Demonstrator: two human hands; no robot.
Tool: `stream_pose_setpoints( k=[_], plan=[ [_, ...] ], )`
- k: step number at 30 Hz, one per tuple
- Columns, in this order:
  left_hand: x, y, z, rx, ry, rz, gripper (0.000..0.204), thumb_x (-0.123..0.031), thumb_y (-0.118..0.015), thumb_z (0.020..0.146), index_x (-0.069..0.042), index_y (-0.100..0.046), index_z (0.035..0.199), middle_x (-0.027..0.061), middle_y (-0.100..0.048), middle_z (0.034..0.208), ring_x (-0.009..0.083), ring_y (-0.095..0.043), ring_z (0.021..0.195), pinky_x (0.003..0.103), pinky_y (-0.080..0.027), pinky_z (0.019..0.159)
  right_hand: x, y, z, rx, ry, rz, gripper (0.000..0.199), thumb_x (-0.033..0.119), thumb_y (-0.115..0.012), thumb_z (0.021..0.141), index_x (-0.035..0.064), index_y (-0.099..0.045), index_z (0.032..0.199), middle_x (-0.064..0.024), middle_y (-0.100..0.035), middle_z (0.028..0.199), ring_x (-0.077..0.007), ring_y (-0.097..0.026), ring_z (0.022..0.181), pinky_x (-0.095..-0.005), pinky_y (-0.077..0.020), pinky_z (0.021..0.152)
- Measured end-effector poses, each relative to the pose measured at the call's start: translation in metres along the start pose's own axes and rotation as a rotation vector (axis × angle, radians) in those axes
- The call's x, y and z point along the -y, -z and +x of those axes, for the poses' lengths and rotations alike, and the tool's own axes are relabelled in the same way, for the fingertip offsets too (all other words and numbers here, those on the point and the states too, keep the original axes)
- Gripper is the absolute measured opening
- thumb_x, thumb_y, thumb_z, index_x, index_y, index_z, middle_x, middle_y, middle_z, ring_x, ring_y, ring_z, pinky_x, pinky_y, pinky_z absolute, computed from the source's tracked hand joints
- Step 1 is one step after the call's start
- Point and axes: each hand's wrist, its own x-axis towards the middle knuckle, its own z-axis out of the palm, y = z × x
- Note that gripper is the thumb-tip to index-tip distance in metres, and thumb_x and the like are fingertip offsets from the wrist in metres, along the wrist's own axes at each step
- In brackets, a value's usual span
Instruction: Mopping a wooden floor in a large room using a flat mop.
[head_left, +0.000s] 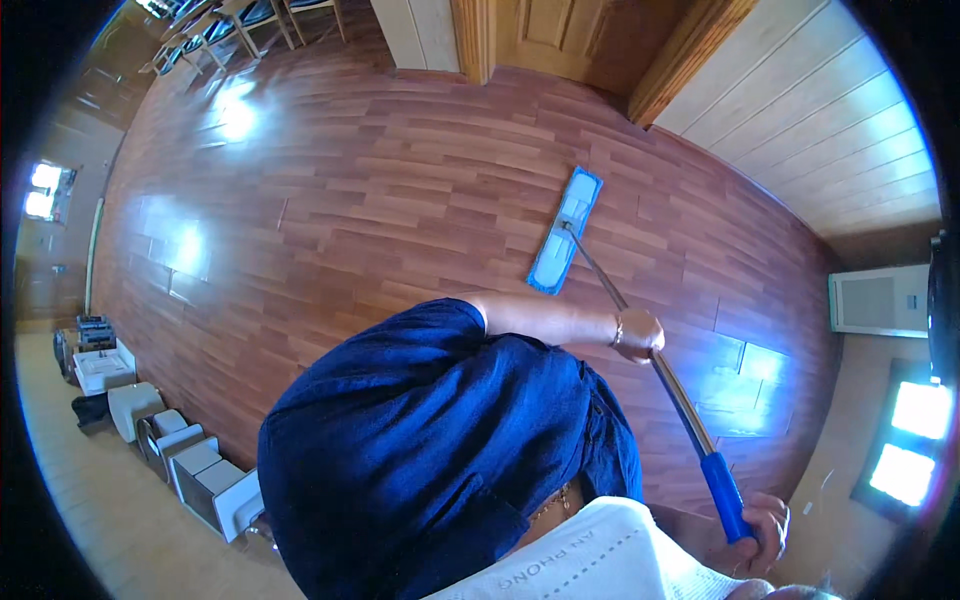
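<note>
Mop (640, 320): flat blue pad (565, 231) lies on the wooden floor (350, 200), just short of the doorway (560, 40); I judge it light, the metal shaft stiff and smooth, the pad soft, best held where it is now. Left hand (638, 335) is wrapped closed round the mid-shaft, right hand (765, 525) closed on the blue grip (727, 497) at the shaft's near end. White boxes (170, 440) sit far left of the pad, panelled wall (820, 130) close on its right.

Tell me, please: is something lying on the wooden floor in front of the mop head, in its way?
Nothing visible does. The blue flat mop head rests on bare wooden floor; the boards around it show only light reflections.
</note>
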Motion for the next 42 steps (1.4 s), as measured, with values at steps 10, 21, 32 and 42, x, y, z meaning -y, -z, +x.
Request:
stream_pose_setpoints(
  k=[10,21,32,42],
  plan=[
    [-0.052,0.024,-0.039,0.052,0.292,-0.008,0.017,-0.028,-0.065,0.064,-0.011,-0.064,0.064,0.0124,-0.063,0.064,0.0361,-0.063,0.064,0.048,-0.051,0.057,-0.083,0.043,0.023,0.173,0.029,0.387,0.047,0.041,-0.045,0.092,-0.0009,-0.054,0.073,-0.0094,-0.05,0.059,-0.0221,-0.049,0.052,-0.0346,-0.0377,0.046],
    [-0.015,0.062,-0.183,-0.291,0.857,0.161,0.015,-0.025,-0.062,0.063,-0.01,-0.066,0.068,0.0148,-0.063,0.068,0.0376,-0.063,0.07,0.049,-0.05,0.061,-0.06,-0.141,0.038,0.355,0.063,1.098,0.038,0.041,-0.053,0.09,0.004,-0.055,0.08,-0.0069,-0.05,0.059,-0.0226,-0.051,0.058,-0.0412,-0.0409,0.067],
    [0.0,0.055,-0.411,-0.651,1.216,0.39,0.03,-0.028,-0.068,0.073,-0.008,-0.051,0.059,0.0139,-0.055,0.063,0.0373,-0.058,0.067,0.046,-0.047,0.056,0.07,-0.269,-0.018,0.917,-0.058,1.258,0.011,0.007,-0.066,0.072,0.0019,-0.065,0.082,-0.0131,-0.066,0.081,-0.0328,-0.064,0.087,-0.0443,-0.0481,0.088],
    [-0.027,0.037,-0.531,-0.778,1.499,0.441,0.012,-0.018,-0.067,0.064,-0.012,-0.061,0.072,0.0104,-0.064,0.083,0.032,-0.062,0.087,0.042,-0.052,0.068,0.137,-0.333,-0.059,0.913,0.229,1.181,0.024,-0.001,-0.068,0.075,0.0012,-0.062,0.098,-0.0171,-0.065,0.103,-0.0316,-0.064,0.101,-0.0403,-0.0501,0.089]
  ],
)
